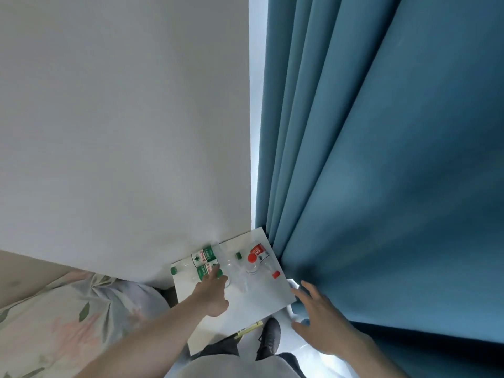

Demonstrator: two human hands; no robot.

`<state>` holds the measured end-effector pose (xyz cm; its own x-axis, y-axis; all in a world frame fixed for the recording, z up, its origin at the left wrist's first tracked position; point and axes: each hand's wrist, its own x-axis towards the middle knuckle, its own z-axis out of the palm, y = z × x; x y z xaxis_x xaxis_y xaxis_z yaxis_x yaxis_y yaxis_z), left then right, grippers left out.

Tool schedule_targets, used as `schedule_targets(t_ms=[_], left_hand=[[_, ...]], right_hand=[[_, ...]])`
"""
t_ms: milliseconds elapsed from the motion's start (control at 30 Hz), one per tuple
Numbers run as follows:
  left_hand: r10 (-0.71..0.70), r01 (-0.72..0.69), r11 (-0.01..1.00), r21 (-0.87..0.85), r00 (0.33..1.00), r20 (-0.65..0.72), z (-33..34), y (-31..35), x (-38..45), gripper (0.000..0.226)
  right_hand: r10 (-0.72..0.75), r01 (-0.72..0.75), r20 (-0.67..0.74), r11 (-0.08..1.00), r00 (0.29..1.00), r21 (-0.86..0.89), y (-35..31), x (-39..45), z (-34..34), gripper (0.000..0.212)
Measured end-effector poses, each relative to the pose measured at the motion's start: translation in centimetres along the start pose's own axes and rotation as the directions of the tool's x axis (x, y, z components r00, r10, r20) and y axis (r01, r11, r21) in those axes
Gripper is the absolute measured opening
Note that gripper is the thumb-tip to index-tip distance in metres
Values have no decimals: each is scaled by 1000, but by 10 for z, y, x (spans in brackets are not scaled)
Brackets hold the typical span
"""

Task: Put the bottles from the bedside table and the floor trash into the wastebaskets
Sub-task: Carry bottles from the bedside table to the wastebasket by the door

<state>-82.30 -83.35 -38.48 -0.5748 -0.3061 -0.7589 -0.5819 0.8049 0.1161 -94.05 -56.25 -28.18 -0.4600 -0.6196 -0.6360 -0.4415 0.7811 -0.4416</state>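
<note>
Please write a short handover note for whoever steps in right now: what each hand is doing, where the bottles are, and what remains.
Left hand: reaching over the bedside table, fingers at a green-capped bottle; a firm grip cannot be confirmed.
Right hand: open and empty, beside the table near the blue curtain.
Bottles: several green-label ones at the table's far left, two red-capped bottles at the far right, all on the table.
Done: nothing visibly binned.
Left: move every bottle and the floor trash to the wastebaskets, which are out of view.
</note>
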Motion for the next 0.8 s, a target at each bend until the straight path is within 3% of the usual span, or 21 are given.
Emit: schedule_targets(t_ms=[267,567,800], left_hand=[[31,-24,998,-55,991,133,1,-4,62,64],[85,-66,985,-162,990,115,17,-44,84,72],[152,-128,964,-234,984,88,25,-71,71,66]], right_hand=[[147,-148,17,984,989,101,-7,1,37,69],[255,-263,78,957,964,123,-17,13,75,69],[251,-264,105,954,962,140,-30,48,95,65]])
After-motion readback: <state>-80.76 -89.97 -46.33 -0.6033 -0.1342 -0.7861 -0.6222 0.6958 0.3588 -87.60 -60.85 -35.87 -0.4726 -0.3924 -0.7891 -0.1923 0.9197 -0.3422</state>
